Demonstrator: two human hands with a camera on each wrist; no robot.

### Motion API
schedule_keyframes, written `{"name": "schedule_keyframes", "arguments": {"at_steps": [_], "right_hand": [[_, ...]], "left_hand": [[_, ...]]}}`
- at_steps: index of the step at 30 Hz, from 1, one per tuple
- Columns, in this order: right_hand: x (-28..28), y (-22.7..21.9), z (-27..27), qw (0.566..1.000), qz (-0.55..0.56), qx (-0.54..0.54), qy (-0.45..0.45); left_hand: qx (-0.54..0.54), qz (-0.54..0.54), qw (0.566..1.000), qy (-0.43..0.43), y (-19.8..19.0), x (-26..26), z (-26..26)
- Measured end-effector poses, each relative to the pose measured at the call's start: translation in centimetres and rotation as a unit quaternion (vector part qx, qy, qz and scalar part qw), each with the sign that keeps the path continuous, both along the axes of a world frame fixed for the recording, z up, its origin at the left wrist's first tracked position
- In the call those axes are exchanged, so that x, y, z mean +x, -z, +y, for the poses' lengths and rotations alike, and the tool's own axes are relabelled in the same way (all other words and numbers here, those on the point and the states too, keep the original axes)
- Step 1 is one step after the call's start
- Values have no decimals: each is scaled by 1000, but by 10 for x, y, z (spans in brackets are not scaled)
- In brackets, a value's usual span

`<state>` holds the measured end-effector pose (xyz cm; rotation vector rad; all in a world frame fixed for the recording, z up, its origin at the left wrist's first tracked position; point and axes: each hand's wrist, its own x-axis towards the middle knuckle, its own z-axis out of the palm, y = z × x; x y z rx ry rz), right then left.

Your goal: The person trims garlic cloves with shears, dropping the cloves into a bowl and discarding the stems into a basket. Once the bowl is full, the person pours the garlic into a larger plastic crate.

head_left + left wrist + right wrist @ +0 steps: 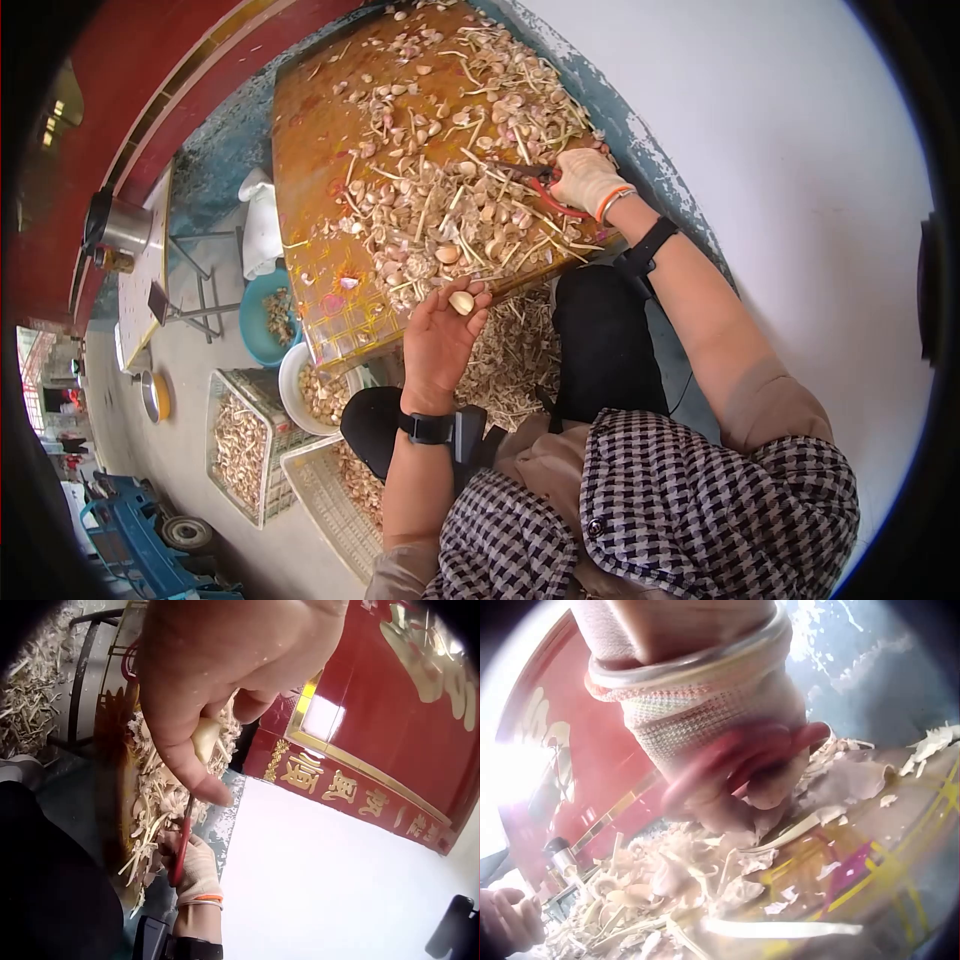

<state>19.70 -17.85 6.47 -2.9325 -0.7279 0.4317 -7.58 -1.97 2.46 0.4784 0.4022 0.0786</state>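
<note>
Left hand (440, 350): fingers curled round one garlic clove (461, 302). Right hand (588, 182): gloved grip closed round one pair of red-handled scissors (550, 197). Only the head view shows two crates (322, 505).

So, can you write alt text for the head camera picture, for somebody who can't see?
A person's left hand holds a pale garlic clove beside a table heaped with garlic, while the gloved right hand grips red-handled scissors. Crates of garlic stand on the floor.

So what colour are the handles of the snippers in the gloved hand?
Red. The handles show best in the head view.
</note>
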Motion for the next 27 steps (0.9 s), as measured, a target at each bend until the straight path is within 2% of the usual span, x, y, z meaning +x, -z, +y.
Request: {"name": "schedule_keyframes", "arguments": {"at_steps": [2,3,5,6,7,9,10,11,13,14,15,17,18,19,20,21,22,23,24,25,27], "right_hand": [[-4,2,-5,992,-69,108,1],[-10,8,-2,992,-65,106,-8],[-54,-15,5,947,54,316,6],[-80,-33,11,950,67,304,-36],[-107,-44,16,950,77,291,-80],[-152,-30,26,922,122,337,-149],[-172,-35,32,911,146,350,-160],[-189,-38,38,899,173,363,-174],[-210,-24,47,889,93,403,-198],[-215,-21,49,886,96,408,-198],[-218,-20,47,884,100,412,-198],[-214,-21,41,889,193,396,-122],[-205,-12,37,873,243,412,-96],[-196,-4,33,857,285,426,-62],[-191,-5,31,863,271,423,-53],[-184,-8,28,876,240,416,-39],[-172,-9,24,888,206,410,-24],[-154,4,21,899,219,378,9],[-144,8,21,893,210,396,34],[-137,9,24,885,204,415,58],[-123,12,24,876,201,432,82]], "left_hand": [[-30,-9,1000,0,1,-4,1],[-32,-7,999,-9,2,-6,0],[-64,-24,998,5,3,-10,-2],[-58,26,998,-7,-3,-8,-8],[-55,21,998,-9,1,-9,-8],[-100,5,995,23,17,-18,-6],[-101,29,994,5,6,-22,-10],[-49,57,997,-34,2,-26,-17],[-82,-23,996,-14,38,-50,-2],[-89,59,992,-65,25,-56,0],[-70,84,990,-88,11,-67,5],[-75,63,985,-140,2,-103,39],[-67,57,979,-181,-4,-123,63],[-2,83,966,-246,-4,-144,88],[75,108,946,-298,7,-165,118],[83,32,951,-297,44,-199,158],[138,133,924,-330,41,-206,179],[99,221,905,-349,19,-208,181],[195,320,879,-294,-18,-201,172],[256,308,875,-272,10,-213,193],[387,382,796,-268,-4,-183,186]]}}
